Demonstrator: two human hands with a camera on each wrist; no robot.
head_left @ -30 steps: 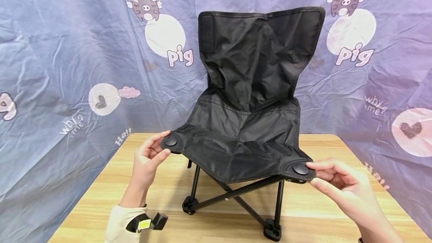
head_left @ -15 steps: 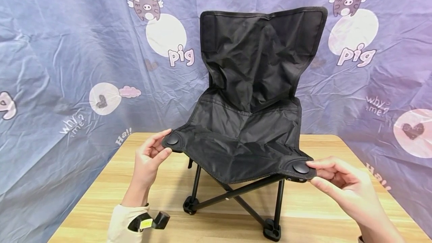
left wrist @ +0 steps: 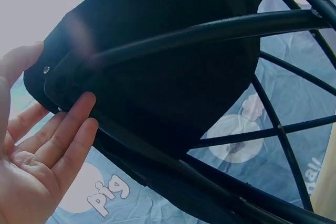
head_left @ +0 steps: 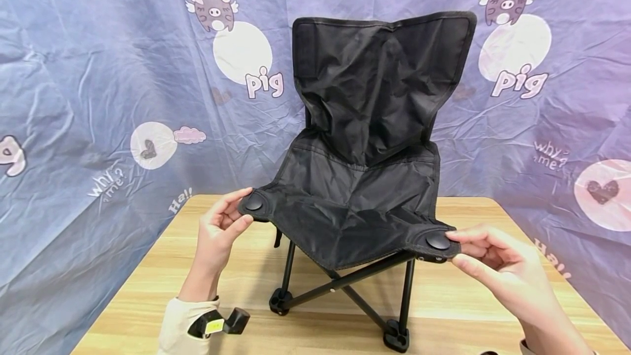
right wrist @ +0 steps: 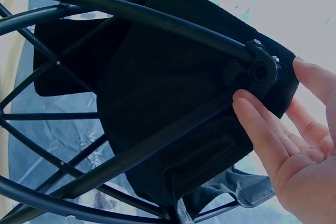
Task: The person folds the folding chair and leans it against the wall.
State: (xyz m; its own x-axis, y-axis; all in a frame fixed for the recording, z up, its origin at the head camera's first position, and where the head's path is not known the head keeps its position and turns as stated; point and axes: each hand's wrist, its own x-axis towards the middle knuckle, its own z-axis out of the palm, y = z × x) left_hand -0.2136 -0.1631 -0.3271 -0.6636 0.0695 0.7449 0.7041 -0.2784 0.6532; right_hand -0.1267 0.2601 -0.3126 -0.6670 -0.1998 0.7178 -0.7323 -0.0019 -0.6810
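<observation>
A black folding camp chair stands upright with its backrest at the far side. My left hand pinches the front left seat corner by a round button, thumb on the near side and fingertips at the outer edge. At the front right corner, my right hand grips the fabric the same way. In the left wrist view, fingers reach the corner joint under the seat. The right wrist view shows the riveted plastic corner joint with fingertips beside it. Crossed black tubes run between the front legs.
The chair's feet rest on a wood-grain table. A blue-purple cloth backdrop with pig prints hangs behind and at both sides. A small black device is strapped at the left sleeve.
Both hands keep their grip on the seat corners. The front corners and the front feet have come slightly closer together, and the right corner has risen a little.
</observation>
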